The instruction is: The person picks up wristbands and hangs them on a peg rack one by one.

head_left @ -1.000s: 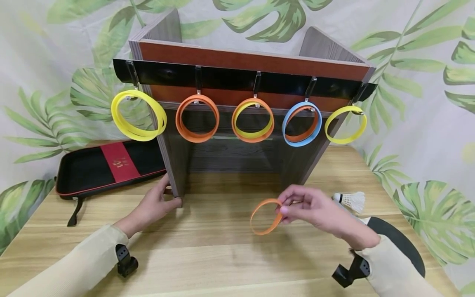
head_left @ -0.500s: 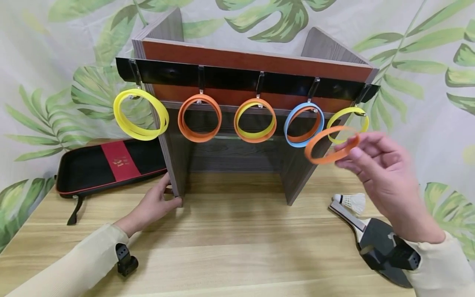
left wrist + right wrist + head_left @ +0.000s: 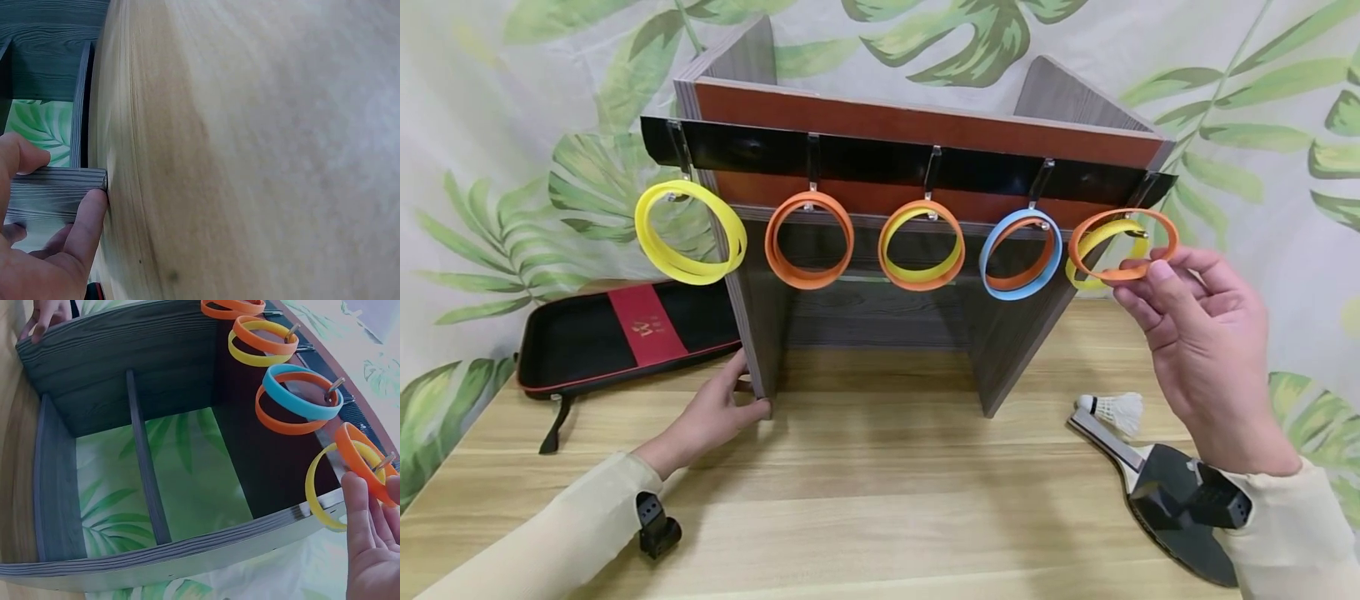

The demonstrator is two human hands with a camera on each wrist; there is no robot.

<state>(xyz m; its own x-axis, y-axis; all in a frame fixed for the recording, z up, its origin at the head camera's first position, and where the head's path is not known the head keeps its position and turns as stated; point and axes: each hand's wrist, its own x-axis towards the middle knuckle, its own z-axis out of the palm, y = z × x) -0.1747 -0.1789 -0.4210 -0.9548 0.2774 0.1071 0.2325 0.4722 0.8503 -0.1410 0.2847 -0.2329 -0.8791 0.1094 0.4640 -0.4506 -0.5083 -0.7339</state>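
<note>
My right hand (image 3: 1213, 358) pinches an orange wristband (image 3: 1112, 275) between thumb and fingers at the rack's right end. The band stands around the tip of the rightmost hook, in front of a hanging yellow wristband (image 3: 1077, 278); how far it is over the hook I cannot tell. In the right wrist view, the hook tip (image 3: 385, 462) shows within the held band (image 3: 353, 459). Low on the grey wooden rack (image 3: 880, 321), my left hand (image 3: 715, 417) grips the left side panel (image 3: 44, 194), thumb on one face and fingers on the other.
Yellow bands (image 3: 647, 237), orange bands (image 3: 772, 250), an orange-yellow pair (image 3: 957, 258) and a blue-orange pair (image 3: 987, 267) hang from the other hooks. A black case (image 3: 572, 342) lies left. A shuttlecock (image 3: 1120, 411) and table tennis bat (image 3: 1165, 475) lie right.
My right hand has carried the orange wristband from low over the table, up and right, to the rightmost hook. My left hand keeps its grip on the panel.
</note>
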